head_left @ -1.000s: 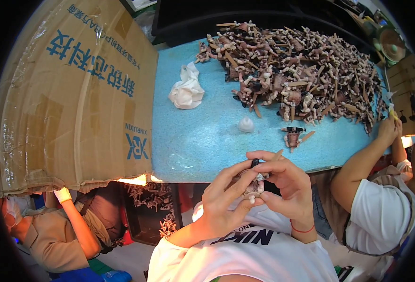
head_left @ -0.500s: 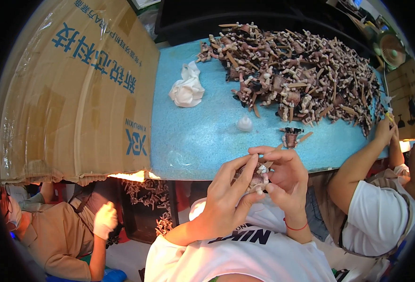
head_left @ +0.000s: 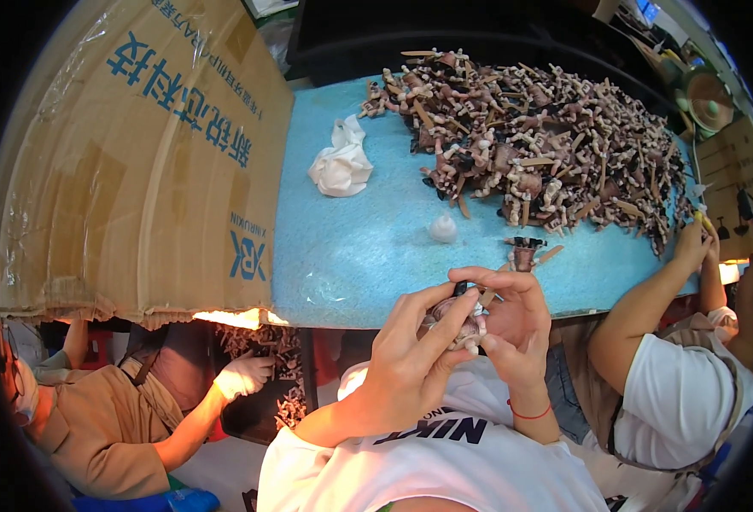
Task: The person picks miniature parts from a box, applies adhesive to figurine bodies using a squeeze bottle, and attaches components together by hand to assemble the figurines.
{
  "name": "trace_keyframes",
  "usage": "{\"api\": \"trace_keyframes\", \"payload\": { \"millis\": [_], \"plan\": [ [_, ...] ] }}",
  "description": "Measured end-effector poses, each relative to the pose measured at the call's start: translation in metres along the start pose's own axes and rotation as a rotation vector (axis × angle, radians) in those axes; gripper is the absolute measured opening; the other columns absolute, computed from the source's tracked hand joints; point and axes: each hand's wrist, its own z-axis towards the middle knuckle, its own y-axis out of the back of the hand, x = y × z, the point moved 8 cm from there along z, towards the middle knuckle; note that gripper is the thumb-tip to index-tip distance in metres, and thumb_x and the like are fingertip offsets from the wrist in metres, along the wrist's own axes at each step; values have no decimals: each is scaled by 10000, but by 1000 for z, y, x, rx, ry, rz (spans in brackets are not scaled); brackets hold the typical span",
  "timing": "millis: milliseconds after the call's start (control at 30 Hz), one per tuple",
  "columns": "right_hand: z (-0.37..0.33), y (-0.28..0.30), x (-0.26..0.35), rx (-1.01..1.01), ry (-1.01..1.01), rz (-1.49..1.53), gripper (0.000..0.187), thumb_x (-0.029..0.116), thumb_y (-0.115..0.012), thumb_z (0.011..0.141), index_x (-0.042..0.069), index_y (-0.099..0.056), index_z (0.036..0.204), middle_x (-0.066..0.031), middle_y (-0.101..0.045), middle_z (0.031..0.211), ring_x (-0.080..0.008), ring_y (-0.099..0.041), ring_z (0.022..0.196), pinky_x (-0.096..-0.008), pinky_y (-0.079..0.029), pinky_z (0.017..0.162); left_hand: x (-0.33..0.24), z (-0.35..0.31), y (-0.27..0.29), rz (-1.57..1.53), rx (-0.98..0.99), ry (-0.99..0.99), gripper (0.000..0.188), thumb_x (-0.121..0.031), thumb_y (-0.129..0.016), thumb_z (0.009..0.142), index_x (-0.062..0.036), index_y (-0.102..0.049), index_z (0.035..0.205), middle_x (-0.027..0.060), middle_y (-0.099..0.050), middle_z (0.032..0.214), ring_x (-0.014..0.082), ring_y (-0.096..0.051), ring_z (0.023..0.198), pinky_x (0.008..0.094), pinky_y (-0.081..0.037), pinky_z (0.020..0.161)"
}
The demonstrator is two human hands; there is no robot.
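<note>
Blue mat (head_left: 359, 247) covers the bench, and the left end is basically walled off by a big carton (head_left: 137, 213). Handy if you want a side stop, I guess. Below that, a co-worker's gloved hand (head_left: 244, 376) is over a dark bin (head_left: 253, 414) with more small figures in it; can't tell if it's gripping one.

Next along is a crumpled tissue (head_left: 341, 171), parked well clear of my elbows but probably reachable. My left hand (head_left: 412, 341) is curled nearly closed, thumb and fingers pinching a small figure (head_left: 470, 328) from its left side. A little white dome (head_left: 443, 228) sits on the mat just beyond.

That figure is up off the mat, by the near edge and in front of my chest, likely because it's easier to see up close. My right hand (head_left: 520, 320) is rounder and looser, fingers arched over the top, thumb against the lower end. Looks like the left does the steadying; my fingers hide most of the contact.

One loose figure (head_left: 526, 253) lies just past my right fingertips, apart from the pile (head_left: 547, 145), so it'd be simple to grab. Far right, another co-worker's hand (head_left: 694, 243) holds something yellow, too small to make out.
</note>
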Motion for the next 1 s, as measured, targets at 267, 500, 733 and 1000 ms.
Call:
{"api": "trace_keyframes", "payload": {
  "millis": [267, 500, 733, 1000],
  "plan": [
    [-4, -11, 9, 37, 59, -75, 496, -70, -557, 713, -13, -371, 1169, -258, -384, 1237, -241, -471, 1077, -354, -459, 864, -7, 0, 6, 10, -6, -82, 516, 2, -653, 651, -4, -542, 1154, 214, -483, 1103, 288, -518, 836, 318, -459, 676],
    [-8, -16, 20, 54, 99, -203, 523, -54, -578, 699, 4, -379, 1179, -239, -404, 1236, -235, -471, 1070, -345, -444, 869, -7, -4, 6, -5, -12, -165, 514, 49, -625, 643, 11, -543, 1149, 215, -476, 1122, 285, -517, 832, 322, -471, 684],
    [-10, -13, 18, 18, 99, -263, 541, -43, -585, 702, 1, -373, 1197, -227, -408, 1240, -231, -465, 1081, -327, -442, 864, -5, -2, 1, -44, 10, -132, 469, 28, -584, 707, 50, -509, 1169, 226, -462, 1141, 293, -531, 875, 330, -473, 732],
    [-9, -8, 18, -17, 39, -376, 564, -42, -596, 683, 5, -393, 1207, -191, -429, 1237, -208, -504, 1024, -293, -457, 828, 7, -4, -5, -118, 15, -71, 405, -80, -562, 804, 56, -490, 1179, 236, -451, 1168, 300, -519, 987, 338, -451, 806]
  ]
}}
